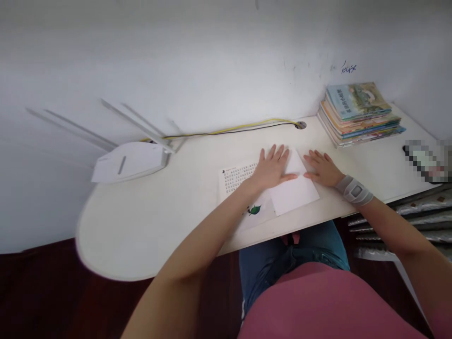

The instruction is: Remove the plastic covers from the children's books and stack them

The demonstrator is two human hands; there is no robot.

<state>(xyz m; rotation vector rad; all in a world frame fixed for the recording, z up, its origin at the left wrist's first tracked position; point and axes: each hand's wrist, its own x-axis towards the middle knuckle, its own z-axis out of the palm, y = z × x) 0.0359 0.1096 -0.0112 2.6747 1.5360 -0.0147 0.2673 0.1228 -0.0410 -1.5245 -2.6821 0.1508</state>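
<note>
A blank white sheet of paper (294, 194) lies flat between my hands near the table's front edge. My left hand (272, 168) is spread palm down across its left side, fingers pointing away from me. On the right edge of the sheet rests my right hand (323, 169), also flat with its fingers apart. Partly under my left hand and forearm is a printed page (235, 179) with rows of small characters and a green leaf picture (254, 210). Whether the blank sheet is joined to the printed page I cannot tell.
A white router (132, 162) with several antennas stands at the left against the wall. Yellow and black cables (226, 129) run from it to a hole (301, 125). Stacked books (360, 115) sit at the back right. A dark-edged, blurred-out device (423, 162) lies farther right.
</note>
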